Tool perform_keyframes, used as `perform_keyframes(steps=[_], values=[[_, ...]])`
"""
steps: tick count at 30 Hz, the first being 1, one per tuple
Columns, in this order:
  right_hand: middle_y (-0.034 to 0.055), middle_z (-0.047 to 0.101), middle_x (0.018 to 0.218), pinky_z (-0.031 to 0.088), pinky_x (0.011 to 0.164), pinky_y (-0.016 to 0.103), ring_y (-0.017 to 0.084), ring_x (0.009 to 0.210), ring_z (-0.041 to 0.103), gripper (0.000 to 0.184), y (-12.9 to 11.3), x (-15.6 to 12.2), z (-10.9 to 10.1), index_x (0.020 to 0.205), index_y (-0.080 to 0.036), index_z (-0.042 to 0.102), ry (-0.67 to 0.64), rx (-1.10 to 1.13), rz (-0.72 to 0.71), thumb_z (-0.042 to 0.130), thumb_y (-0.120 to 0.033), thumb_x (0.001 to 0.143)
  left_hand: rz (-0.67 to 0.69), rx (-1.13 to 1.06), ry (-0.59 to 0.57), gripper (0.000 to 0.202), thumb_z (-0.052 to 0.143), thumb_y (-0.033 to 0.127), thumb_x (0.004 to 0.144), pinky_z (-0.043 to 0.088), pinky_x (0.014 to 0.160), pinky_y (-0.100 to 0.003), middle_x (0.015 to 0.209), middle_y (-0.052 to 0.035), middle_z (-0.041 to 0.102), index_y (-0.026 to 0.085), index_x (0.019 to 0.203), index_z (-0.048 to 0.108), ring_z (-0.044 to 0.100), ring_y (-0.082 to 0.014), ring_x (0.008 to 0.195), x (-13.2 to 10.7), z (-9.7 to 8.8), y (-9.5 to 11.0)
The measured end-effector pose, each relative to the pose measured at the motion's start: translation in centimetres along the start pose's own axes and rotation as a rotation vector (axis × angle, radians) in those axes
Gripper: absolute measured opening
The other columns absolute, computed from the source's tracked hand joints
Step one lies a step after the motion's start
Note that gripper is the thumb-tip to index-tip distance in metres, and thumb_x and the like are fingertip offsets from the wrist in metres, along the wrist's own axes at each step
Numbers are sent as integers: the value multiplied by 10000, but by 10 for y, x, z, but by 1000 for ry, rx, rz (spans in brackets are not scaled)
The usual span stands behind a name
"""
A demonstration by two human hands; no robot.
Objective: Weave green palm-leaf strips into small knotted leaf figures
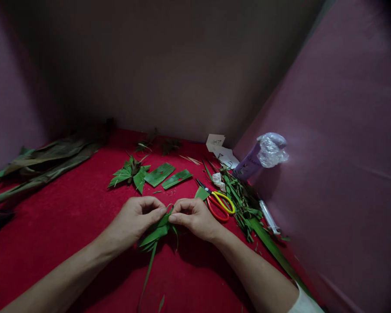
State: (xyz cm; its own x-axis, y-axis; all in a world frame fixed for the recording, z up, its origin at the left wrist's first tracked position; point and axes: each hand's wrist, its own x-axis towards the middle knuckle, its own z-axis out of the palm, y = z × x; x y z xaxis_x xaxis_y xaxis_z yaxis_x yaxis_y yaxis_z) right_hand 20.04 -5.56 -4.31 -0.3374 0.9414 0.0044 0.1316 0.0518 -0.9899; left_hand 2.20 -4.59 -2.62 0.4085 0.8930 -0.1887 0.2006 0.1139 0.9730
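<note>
Between my two hands is a folded green leaf piece (pixel 154 234), layered in pleats, with a thin strip trailing down toward me and a small loop at its top. My left hand (pixel 139 216) pinches its upper left side between thumb and fingers. Opposite, my right hand (pixel 193 216) pinches the top right end by the loop. The exact grip points are partly covered by the fingertips. Scissors (pixel 218 204) with one red and one yellow handle lie just beyond my right hand, beside a small leaf piece (pixel 201 193).
Beyond my hands lie a leaf rosette (pixel 130 173), two cut leaf pieces (pixel 159 174) and thin sticks (pixel 190 160). Leaf scraps (pixel 239 195), a purple pack (pixel 249 163) with clear plastic, and a syringe-like tube (pixel 269 217) line the right wall. Dried leaves (pixel 52 158) lie left on red cloth (pixel 68 208).
</note>
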Motion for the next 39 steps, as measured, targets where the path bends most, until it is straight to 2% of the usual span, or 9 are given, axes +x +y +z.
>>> perform_keyframes(steps=[7,12,15,19,23,27,30,34,39], values=[[-48,474,517,317,427,185,64,441,409,209,-3,-3,4,627,-157,512,8,26,27,613,-300,741,-24,-36,46,300,611,437,727,331,452,-175,560,46,526,142,673,596,433,-77,503,0,4,4],[-36,487,563,327,466,187,67,499,411,194,-2,-1,-2,625,-143,540,38,-73,-27,635,-277,727,-115,-90,-43,280,704,388,648,386,458,-184,600,8,613,136,749,636,510,-99,518,1,-1,4],[-35,487,555,324,472,192,68,496,401,256,-3,1,-5,643,-138,577,30,1,-14,626,-368,746,-145,-111,-47,254,693,383,667,346,400,-174,518,20,587,136,679,630,467,-78,436,1,-4,0],[7,548,590,391,543,228,103,546,492,448,-5,2,-5,690,-124,631,10,162,27,499,-536,804,-141,-153,-19,266,680,399,688,382,421,-188,533,5,611,138,678,629,497,-87,446,1,-7,-3],[3,521,555,377,512,226,98,502,474,539,-1,2,-4,712,-115,640,-45,184,60,433,-602,815,-136,-195,13,264,696,387,676,411,443,-200,544,-1,628,136,675,618,522,-97,460,1,-6,0],[16,544,562,394,549,236,98,510,480,621,2,2,-2,655,-109,619,-26,212,60,390,-671,787,-137,-241,75,225,707,345,671,387,416,-175,491,43,596,151,645,598,479,-70,414,-1,-4,5],[14,561,590,406,590,242,104,550,502,541,1,3,1,651,-123,599,-38,197,35,482,-640,759,-118,-250,69,221,707,349,666,383,414,-171,500,43,606,154,640,605,486,-72,421,-1,-3,7],[-28,540,581,359,520,210,77,506,452,373,2,3,7,660,-148,557,32,163,42,688,-498,658,-102,-210,90,253,730,373,616,376,417,-176,509,30,612,143,631,624,492,-81,437,-1,0,6],[-42,526,549,331,484,199,65,474,433,310,4,2,14,640,-149,543,95,200,75,701,-415,656,-88,-166,116,275,735,385,579,369,425,-185,524,7,624,130,617,639,501,-95,457,1,1,4]])
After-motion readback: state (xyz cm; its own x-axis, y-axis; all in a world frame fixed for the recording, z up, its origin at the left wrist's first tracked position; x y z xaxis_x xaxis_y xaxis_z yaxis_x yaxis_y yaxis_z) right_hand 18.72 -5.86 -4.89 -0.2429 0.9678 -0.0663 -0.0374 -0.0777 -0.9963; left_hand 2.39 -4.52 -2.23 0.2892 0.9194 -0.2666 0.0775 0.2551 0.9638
